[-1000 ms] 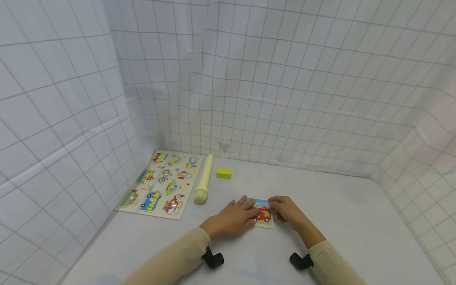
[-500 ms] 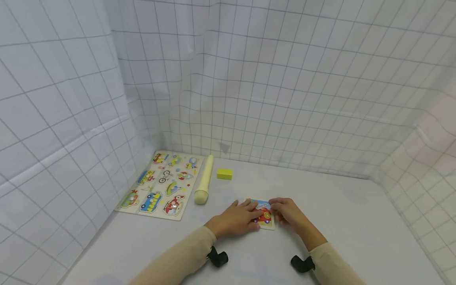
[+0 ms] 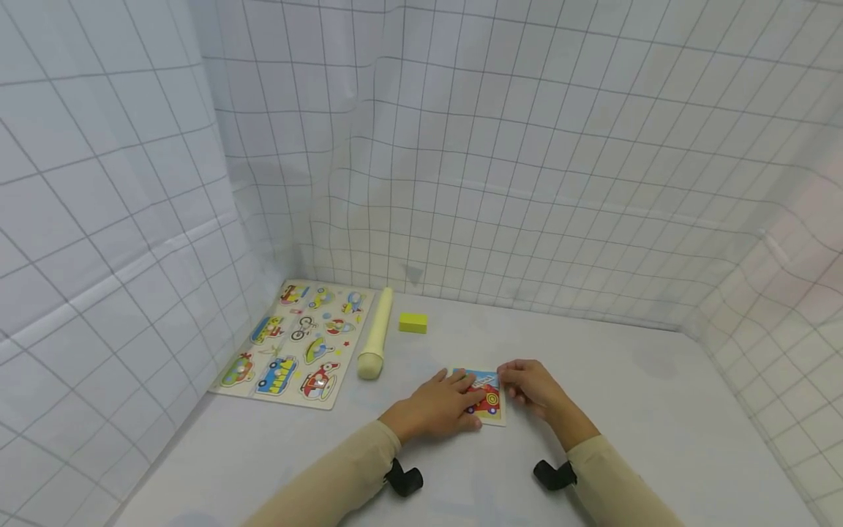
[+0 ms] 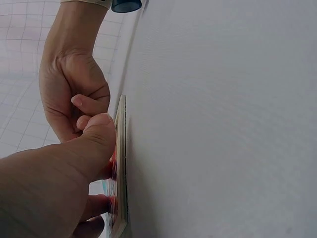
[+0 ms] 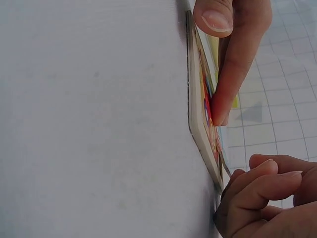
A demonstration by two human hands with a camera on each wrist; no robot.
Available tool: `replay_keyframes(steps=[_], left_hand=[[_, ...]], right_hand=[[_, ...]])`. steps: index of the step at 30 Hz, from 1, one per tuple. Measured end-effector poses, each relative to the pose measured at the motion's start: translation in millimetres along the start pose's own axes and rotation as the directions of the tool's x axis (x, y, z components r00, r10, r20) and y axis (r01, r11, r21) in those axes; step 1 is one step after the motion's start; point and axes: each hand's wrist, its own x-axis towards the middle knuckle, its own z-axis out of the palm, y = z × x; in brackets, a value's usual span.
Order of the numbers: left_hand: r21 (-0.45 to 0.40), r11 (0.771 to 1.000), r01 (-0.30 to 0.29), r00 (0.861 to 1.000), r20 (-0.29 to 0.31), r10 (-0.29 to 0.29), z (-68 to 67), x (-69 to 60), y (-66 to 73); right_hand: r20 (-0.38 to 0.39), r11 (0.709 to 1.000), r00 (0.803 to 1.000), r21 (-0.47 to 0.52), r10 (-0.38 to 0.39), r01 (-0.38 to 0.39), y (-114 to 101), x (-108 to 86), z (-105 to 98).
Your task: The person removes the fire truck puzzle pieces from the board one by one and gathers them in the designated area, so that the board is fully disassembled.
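Puzzle point(image 3: 492, 400) face up on white table point(image 3: 632, 402), red-car print showing, in front of person, between both hands. Left hand point(image 3: 443, 407) palm down across left part of puzzle; fingers extended and spread, not curled round anything; fingertip contact on printed face visible in right wrist view. Right hand point(image 3: 536, 386) at far right corner of puzzle, thumb and forefinger close together, other fingers bent inward. Cannot tell whether pinching that corner or merely touching; contact point unclear in either wrist view. Well to the left: board point(image 3: 287, 348) with colourful vehicle pieces. Just beside its right edge: pale yellow stick point(image 3: 378, 326), lying down, thick end toward person. Right of stick, beyond puzzle: yellow block point(image 3: 413, 323). At wrists: beige sleeves point(image 3: 336, 468), black mounts point(image 3: 405, 480). Behind: gridded curtain point(image 3: 514, 183).
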Motion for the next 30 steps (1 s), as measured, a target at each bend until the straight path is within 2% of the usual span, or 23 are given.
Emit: replay_keyframes(steps=[4, 11, 17, 21, 30], left_hand=[[0.017, 1.000, -0.009, 1.000, -0.009, 0.009, -1.0, -0.7, 0.1], [-0.008, 1.000, -0.002, 1.000, 0.006, 0.002, -0.7, -1.7, 0.3], [0.007, 1.000, -0.008, 1.000, 0.008, 0.008, 2.1, -0.6, -1.2], [0.017, 1.000, -0.009, 1.000, 0.013, 0.009, 1.1, -0.9, -1.6], [0.013, 1.000, -0.007, 1.000, 0.006, 0.007, 2.5, 0.2, -1.4]], right_hand=[[-0.020, 1.000, 1.000, -0.030, 0.000, -0.001, 0.0, 3.1, 3.6], [-0.049, 0.997, 0.999, -0.068, 0.016, -0.020, -1.5, 4.9, 5.6], [-0.088, 0.992, 0.996, -0.125, -0.005, -0.006, -1.4, -0.5, 3.9], [-0.086, 0.985, 0.996, -0.172, -0.015, 0.000, -1.4, -3.3, 3.7], [-0.059, 0.991, 0.998, -0.134, 0.003, -0.011, -0.4, 3.6, 4.6]])
